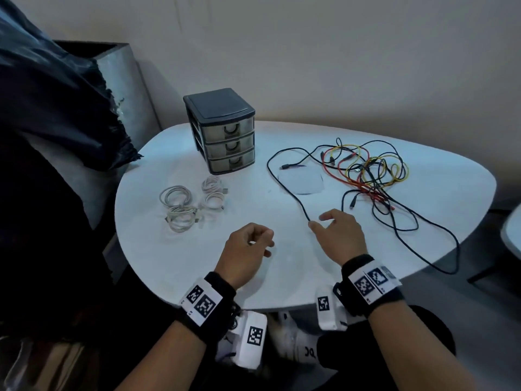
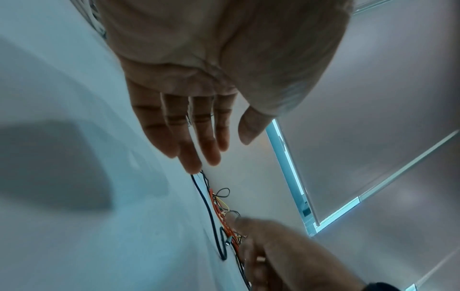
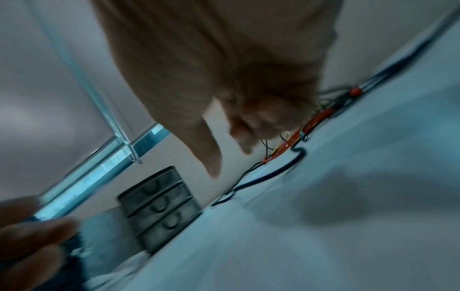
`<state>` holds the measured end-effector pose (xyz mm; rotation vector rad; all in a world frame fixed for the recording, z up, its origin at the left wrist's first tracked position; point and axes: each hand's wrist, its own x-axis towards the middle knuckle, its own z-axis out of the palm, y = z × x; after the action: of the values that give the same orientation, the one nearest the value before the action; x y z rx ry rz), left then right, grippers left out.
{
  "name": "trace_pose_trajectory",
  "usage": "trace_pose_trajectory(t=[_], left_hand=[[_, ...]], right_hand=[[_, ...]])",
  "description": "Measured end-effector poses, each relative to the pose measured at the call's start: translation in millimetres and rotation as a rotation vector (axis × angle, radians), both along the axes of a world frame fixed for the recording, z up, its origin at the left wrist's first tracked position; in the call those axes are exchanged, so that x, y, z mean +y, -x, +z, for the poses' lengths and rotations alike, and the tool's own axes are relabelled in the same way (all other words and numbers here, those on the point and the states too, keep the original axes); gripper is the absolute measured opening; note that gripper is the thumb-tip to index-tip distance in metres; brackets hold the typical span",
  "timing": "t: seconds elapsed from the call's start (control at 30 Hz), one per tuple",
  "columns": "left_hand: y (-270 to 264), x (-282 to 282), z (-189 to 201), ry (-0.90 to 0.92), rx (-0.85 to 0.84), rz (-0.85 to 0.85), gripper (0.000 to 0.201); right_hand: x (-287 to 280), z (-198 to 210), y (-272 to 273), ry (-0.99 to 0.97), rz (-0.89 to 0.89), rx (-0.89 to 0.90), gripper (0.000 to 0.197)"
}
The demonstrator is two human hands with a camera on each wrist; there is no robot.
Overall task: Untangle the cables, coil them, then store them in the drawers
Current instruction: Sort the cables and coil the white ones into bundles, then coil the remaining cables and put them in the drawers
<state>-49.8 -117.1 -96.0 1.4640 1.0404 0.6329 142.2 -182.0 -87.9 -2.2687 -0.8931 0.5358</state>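
A white rounded table [image 1: 197,258] filled the middle of the head view. On it, upper centre of the frame, stood a small grey drawer unit [image 1: 222,131] with three drawers, all pushed in. Lower left of the unit lay four coiled white cables [image 1: 191,206], set close together and apart from the rest. To the right of centre lay a loose tangle of cables [image 1: 369,170] in black, red and yellow, their strands crossing one another. A long black cable [image 1: 284,190] ran out of that tangle, looped round a pale square patch [image 1: 301,180] on the tabletop and came down toward the lower centre of the frame. The right hand [image 1: 337,235] hung over the table at lower centre right, thumb and forefinger extended and the other fingers partly bent, its fingertips at the near end of that black loop; whether they touched or pinched the cable could not be told, and the right wrist view was too blurred to settle it. The left hand [image 1: 248,251] was held above bare tabletop at lower centre, fingers loosely curled in the head view and nearly straight in the left wrist view, grasping nothing. Both wrists carried black bands with printed markers [image 1: 201,300]. A dark cloth [image 1: 56,108] occupied the left edge of the frame.
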Motion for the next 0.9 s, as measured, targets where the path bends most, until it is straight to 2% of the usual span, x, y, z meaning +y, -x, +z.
trace_pose_trajectory(t=[0.07,0.1,0.13,0.2,0.23,0.3,0.37,0.4,0.47,0.6,0.77,0.83,0.9], left_hand=[[-8.8,-2.3,1.0,0.018,-0.001,-0.022,0.017],[-12.9,-4.4,1.3,0.038,0.001,-0.037,0.017],[-17.0,-7.0,1.6,0.059,0.001,-0.054,0.017],[-24.4,-12.2,0.9,0.085,0.009,-0.084,0.015],[-27.4,-14.5,0.0,0.091,0.017,-0.095,0.014],[-30.7,-17.5,-1.3,0.120,0.009,-0.096,0.015],[-30.3,-16.8,-2.4,0.145,-0.013,-0.071,0.017],[-28.8,-15.4,-2.5,0.148,-0.015,-0.058,0.016],[-24.2,-12.2,-2.3,0.164,-0.019,-0.041,0.013],[-15.0,-7.5,-0.7,0.183,-0.023,-0.059,0.015],[-11.0,-4.5,-1.0,0.186,-0.045,-0.056,0.016],[-12.0,-4.4,-1.8,0.191,-0.053,-0.058,0.015],[-13.5,-5.1,-1.7,0.194,-0.062,-0.060,0.014]], right_hand=[[-12.0,-3.5,-19.4,0.260,0.084,-0.057,0.056],[-15.5,-3.5,-22.8,0.334,0.129,-0.093,0.054],[-17.3,-2.5,-21.4,0.364,0.172,-0.146,0.043],[-16.1,0.7,-9.9,0.352,0.283,-0.268,0.016],[-14.0,0.9,-1.3,0.330,0.367,-0.291,0.010],[-11.3,-0.1,17.1,0.244,0.568,-0.194,0.015],[-12.9,1.7,27.8,0.116,0.641,-0.022,0.019],[-14.1,4.9,26.8,0.061,0.616,0.018,0.016],[-16.0,9.4,12.5,-0.023,0.497,-0.025,0.007],[-26.2,16.8,-42.2,-0.028,0.166,-0.145,0.012],[-48.1,29.3,-104.0,0.288,-0.085,-0.306,0.020],[-55.7,26.7,-119.4,0.517,-0.056,-0.336,0.030],[-59.9,19.7,-125.7,0.710,0.052,-0.345,0.046]])
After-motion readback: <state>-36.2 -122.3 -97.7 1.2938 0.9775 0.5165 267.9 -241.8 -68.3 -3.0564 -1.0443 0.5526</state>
